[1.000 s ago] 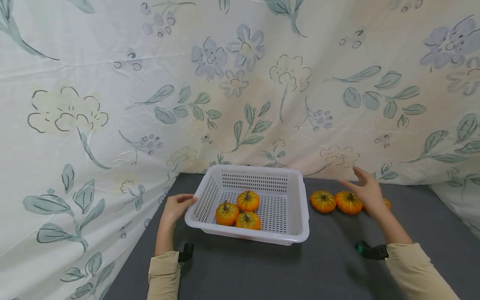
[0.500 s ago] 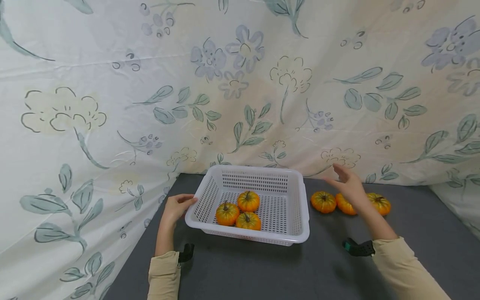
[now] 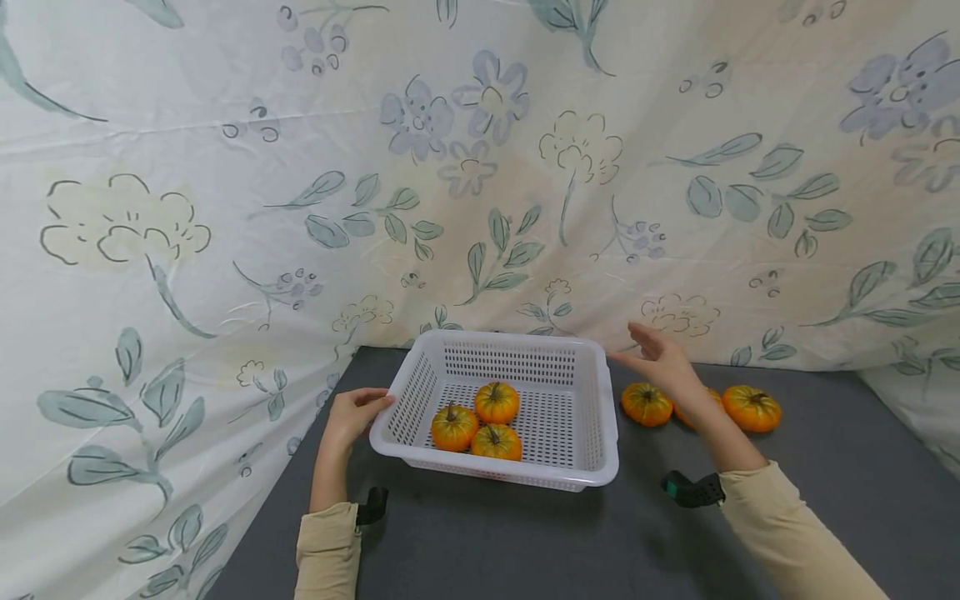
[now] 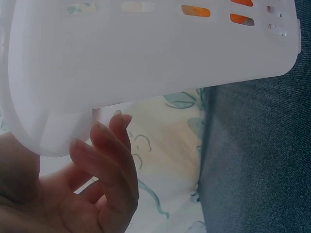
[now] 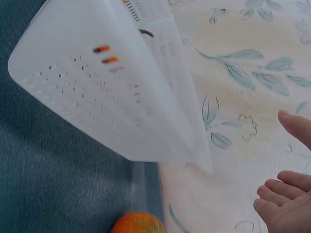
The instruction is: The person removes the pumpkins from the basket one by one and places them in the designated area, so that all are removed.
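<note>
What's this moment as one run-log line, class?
left hand: grips basket | right hand: holds nothing | inside: three pumpkins | on table: three other pumpkins

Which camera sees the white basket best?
The head view: nearly the whole white basket, inside too. Left wrist shows only part of its outside, up close; right wrist, mostly outside, cut off at the top.

The person I'm watching wears beige sleeves. The left sleeve, toward the tabletop's left edge, bunches into creases at the cuff; the right sleeve lies on the right edge's side. A black wristband shows beside the left cuff. The right wrist's black strap carries a green patch and seems dotted with holes, hard to make out from here.
</note>
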The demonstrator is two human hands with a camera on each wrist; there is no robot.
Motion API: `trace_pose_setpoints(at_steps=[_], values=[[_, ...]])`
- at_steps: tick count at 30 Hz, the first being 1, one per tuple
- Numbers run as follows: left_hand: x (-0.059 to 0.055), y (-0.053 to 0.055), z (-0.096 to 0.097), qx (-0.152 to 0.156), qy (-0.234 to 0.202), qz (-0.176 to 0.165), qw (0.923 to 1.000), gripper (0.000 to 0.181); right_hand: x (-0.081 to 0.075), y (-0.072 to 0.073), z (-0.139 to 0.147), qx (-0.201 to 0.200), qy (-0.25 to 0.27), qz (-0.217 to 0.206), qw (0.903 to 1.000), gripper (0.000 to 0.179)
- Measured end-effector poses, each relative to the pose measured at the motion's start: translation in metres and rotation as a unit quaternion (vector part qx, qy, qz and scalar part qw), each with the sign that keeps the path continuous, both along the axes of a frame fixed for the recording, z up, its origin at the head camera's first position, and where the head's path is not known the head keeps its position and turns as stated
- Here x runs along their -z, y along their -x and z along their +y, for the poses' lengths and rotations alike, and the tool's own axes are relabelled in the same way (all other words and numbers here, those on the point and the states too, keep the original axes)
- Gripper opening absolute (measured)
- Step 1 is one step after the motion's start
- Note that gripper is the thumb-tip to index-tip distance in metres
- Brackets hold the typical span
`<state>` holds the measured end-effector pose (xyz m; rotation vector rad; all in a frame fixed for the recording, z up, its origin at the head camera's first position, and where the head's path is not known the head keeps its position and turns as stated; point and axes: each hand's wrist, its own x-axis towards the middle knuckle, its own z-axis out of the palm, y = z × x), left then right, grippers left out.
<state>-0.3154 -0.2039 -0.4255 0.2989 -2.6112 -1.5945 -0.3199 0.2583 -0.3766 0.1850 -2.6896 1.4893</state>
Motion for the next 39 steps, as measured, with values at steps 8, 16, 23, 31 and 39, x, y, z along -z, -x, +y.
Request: trace_pose_setpoints(at_steps=[8, 16, 23, 31, 39], values=[[0.000, -0.001, 0.000, 0.000, 0.000, 0.000, 1.0000, 0.040, 0.002, 0.007, -0.017, -0.020, -0.013, -0.003, 0.9997, 0.089], [0.000, 0.000, 0.001, 0.002, 0.001, 0.001, 1.0000, 0.040, 0.003, 0.008, -0.039, -0.045, -0.024, -0.002, 0.9987, 0.078], [0.000, -0.001, 0.001, 0.005, 0.003, -0.003, 1.0000, 0.041, 0.003, 0.011, -0.053, -0.078, -0.038, -0.015, 0.9961, 0.077], [-0.001, -0.001, 0.000, 0.006, 0.004, -0.004, 1.0000, 0.042, 0.002, 0.016, -0.065, -0.114, -0.057, -0.041, 0.9909, 0.074], [-0.001, -0.001, -0.001, 0.005, 0.008, -0.005, 0.9999, 0.042, 0.000, 0.022, -0.079, -0.169, -0.064, -0.072, 0.9810, 0.073]])
